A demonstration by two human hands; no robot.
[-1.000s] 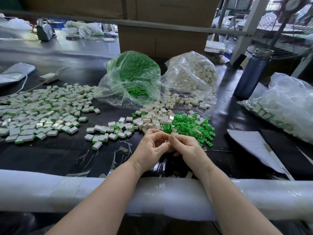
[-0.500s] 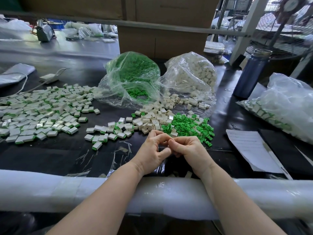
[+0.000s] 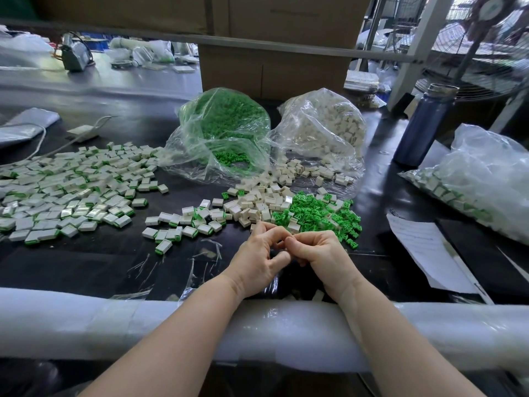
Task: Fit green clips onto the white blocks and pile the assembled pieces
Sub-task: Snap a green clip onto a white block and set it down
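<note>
Far to my left lay the pile of assembled pieces (image 3: 68, 193), spread where a short toss would reach it. Nearer the middle sat a small fresh batch (image 3: 183, 224). I kept the loose white blocks (image 3: 257, 204) and the green clips (image 3: 317, 213) just beyond my knuckles, so each refill was a short reach. My left hand (image 3: 257, 262) and right hand (image 3: 323, 256) met fingertip to fingertip, both curled tight as if pressing clip into block, though whatever they pinched was hidden between my fingers.
</note>
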